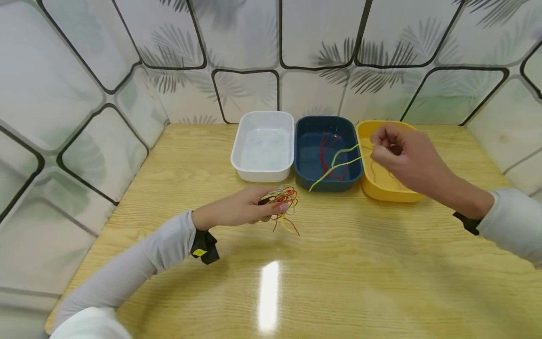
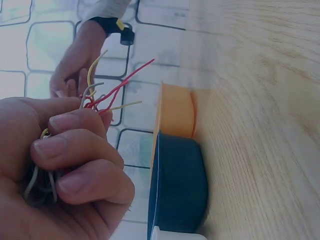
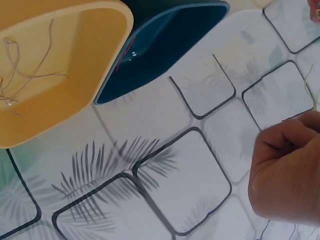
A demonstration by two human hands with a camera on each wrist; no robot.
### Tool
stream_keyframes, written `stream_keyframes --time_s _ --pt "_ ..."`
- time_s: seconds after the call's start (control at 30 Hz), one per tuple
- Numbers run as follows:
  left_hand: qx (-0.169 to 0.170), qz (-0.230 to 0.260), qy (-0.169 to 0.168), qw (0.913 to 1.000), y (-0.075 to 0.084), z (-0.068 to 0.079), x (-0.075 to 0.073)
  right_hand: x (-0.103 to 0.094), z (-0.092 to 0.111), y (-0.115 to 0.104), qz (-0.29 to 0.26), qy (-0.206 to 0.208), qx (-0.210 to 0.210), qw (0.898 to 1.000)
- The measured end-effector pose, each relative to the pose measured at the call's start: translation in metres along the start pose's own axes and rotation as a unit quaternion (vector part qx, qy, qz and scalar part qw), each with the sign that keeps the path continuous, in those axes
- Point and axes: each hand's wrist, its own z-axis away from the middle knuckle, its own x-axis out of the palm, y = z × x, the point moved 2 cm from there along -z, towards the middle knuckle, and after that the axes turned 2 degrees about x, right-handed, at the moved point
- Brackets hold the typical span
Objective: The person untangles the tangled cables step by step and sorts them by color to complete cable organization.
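A tangled bundle of thin red, yellow and grey wires [image 1: 284, 200] sticks out of my left hand [image 1: 250, 205], which grips it in front of the white bin. In the left wrist view, curled fingers [image 2: 82, 145] wrap round the bundle, and loose ends poke upward. Yellow wires [image 1: 332, 169] trail leftward from my right hand [image 1: 406, 153], pinched at the fingertips above the yellow bin [image 1: 395, 195]. Their free ends hang over the dark blue bin [image 1: 302, 176], where red wires [image 1: 323, 153] lie. Thin wires [image 3: 32, 75] rest inside the yellow bin in the right wrist view.
A white bin [image 1: 262, 175] stands left of the blue one, all three side by side along the back of the wooden table [image 1: 338, 273]. A patterned wall panel [image 1: 250, 89] rises right behind them, and another panel [image 1: 46, 94] stands at the left edge.
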Motion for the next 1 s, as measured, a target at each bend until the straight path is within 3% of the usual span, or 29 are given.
stream_keyframes --time_s 0.1,0.2,0.4,0.6,0.83,0.93,1.0 --pt "-0.012 0.004 -0.001 0.9999 -0.005 0.004 -0.001 -0.023 -0.006 0.011 -0.066 0.048 0.043 0.996" --pt "-0.031 0.011 0.021 0.9992 -0.01 0.011 -0.005 -0.043 -0.01 0.026 -0.113 0.076 0.076 0.988" --pt "-0.009 0.053 0.082 0.9952 0.0 0.008 -0.015 -0.049 -0.013 0.042 -0.13 0.064 0.085 0.986" --pt "0.0 0.054 0.101 0.9935 -0.003 0.005 -0.013 -0.025 -0.024 0.039 -0.125 0.016 0.073 0.989" --pt "-0.001 0.031 0.074 0.9967 -0.004 0.011 -0.012 0.02 -0.048 0.031 -0.128 -0.016 0.033 0.991" --pt "0.0 0.029 0.07 0.9971 -0.002 0.013 -0.012 0.039 -0.06 0.031 -0.078 -0.025 0.018 0.997" --pt "0.004 0.03 0.07 0.9971 -0.001 0.013 -0.011 0.053 -0.068 0.031 -0.009 -0.019 -0.013 1.0"
